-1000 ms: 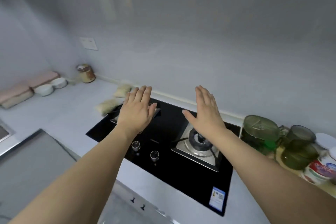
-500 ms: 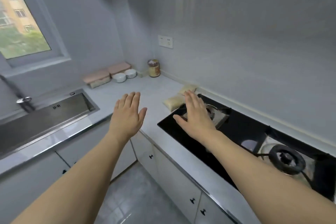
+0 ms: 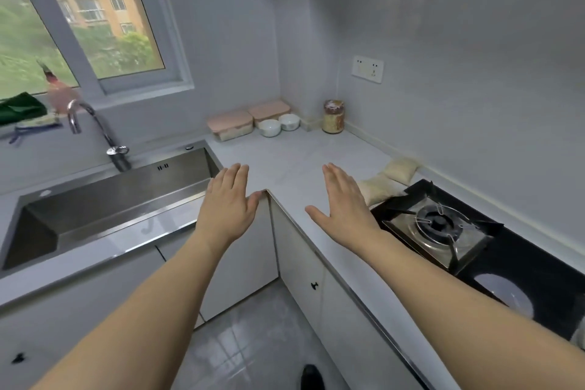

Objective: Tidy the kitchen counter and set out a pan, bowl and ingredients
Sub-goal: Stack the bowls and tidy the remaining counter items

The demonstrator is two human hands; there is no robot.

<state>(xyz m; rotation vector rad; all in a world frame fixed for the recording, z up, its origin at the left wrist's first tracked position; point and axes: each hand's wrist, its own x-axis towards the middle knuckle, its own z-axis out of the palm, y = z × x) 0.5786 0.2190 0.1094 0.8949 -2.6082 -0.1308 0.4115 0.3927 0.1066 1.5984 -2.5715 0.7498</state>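
- While both of your hands hang flat and empty above the corner of the tabletop [image 3: 316,149], nothing is held; left hand [image 3: 226,203] has its fingers straight and together, over the inner corner by the sink [image 3: 104,199]; right hand [image 3: 343,204] has its fingers straight and thumb spread, over bare surface just left of the stove [image 3: 474,247].
- Task items in view: two white bowls [image 3: 278,125] side by side at the back corner; two pink-lidded boxes [image 3: 250,119] just left of them against the wall; one jar [image 3: 333,116] of pale contents to their right; two pale bags [image 3: 389,179] lying by the stove's far-left edge, the nearer one touching it.
- Pan: none visible; the burner [image 3: 435,225] stands bare.
- Progress, judged: barely begun; nothing yet set out.
- Risk: the bags sit against the stove; a lit burner could scorch them; a careless sweep of your right hand could push them onto the grate.
- Risk: bowls sit tight together; lifting one blind may knock the other into the jar.
- Risk: the sink edge is close on the left; anything slid that way could drop in.
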